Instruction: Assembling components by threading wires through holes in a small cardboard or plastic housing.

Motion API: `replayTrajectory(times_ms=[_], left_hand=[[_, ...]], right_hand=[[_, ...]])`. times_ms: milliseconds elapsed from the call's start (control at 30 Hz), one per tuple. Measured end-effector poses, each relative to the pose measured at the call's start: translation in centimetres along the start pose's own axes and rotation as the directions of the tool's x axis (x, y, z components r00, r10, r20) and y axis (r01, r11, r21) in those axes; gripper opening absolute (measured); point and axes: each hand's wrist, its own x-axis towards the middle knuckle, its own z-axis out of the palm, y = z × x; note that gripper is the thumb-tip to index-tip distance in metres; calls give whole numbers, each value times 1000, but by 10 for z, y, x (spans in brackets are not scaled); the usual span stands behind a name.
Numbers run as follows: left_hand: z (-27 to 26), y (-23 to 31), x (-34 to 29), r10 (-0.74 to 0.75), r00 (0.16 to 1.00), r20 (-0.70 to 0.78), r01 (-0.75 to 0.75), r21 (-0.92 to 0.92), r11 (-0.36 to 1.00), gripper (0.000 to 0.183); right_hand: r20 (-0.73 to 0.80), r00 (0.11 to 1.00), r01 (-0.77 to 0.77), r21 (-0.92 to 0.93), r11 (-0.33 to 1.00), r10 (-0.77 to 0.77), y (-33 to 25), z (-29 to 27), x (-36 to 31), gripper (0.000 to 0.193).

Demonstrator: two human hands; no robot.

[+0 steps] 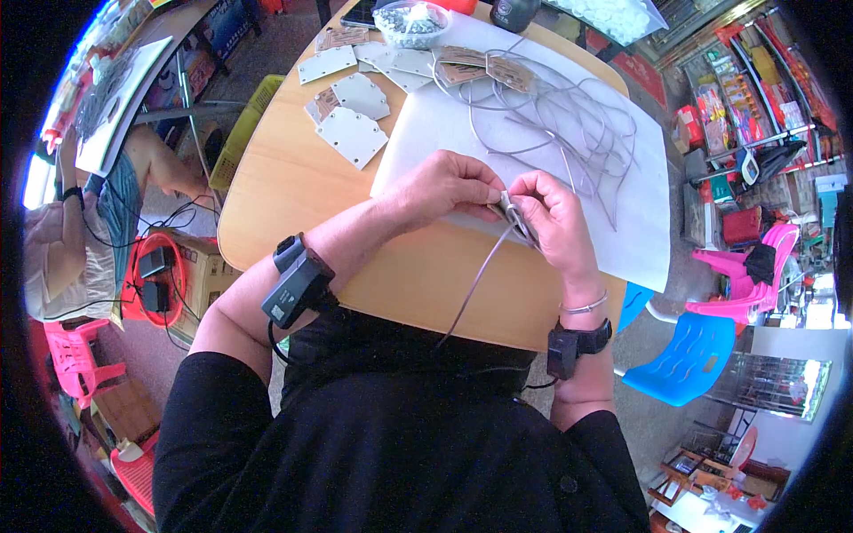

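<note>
Head view, listed from the fingers outward, clock directions taken from the hands. Item: small pale piece, at the centre, raised over the near part of the table; partly covered, so its exact shape cannot be told. Left hand: thumb and forefinger closed on the piece from 9 o'clock. Right hand: thumb and fingers closed on it from 3 o'clock, against the grey cord bunched there. The opposed pinch probably keeps piece and cord from slipping apart. One length of the cord trails toward 7 o'clock over the table edge, apparently left slack so as not to pull.

Wrists: one black strapped device on the left, another on the right.

At 1 o'clock: loose grey cord in wide loops on a white sheet, perhaps spread out to limit tangling. At 12 o'clock: brown plates, gathered among the loops. At 10 o'clock: white plates with holes, overlapping, likely set aside within reach. At 11 o'clock: clear bowl of small parts, its wall presumably keeping them together.

Beyond, at 4 o'clock: blue chair.
</note>
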Motion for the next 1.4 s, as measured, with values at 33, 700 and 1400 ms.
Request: replayTrajectory(times_ms=[33,700,1400], left_hand=[[0,1,0,-1,1000,1,1,0,1000,17],[-6,-8,4,47,999,11,-47,-45,998,19],[-5,7,-7,86,969,-231,-153,-294,943,19]], right_hand=[[-4,1000,17,-22,1000,-17,0,0,1,6],[121,906,364,-715,597,-407,-45,17,0,10],[383,806,531,-805,265,-452,-83,53,-40,25]])
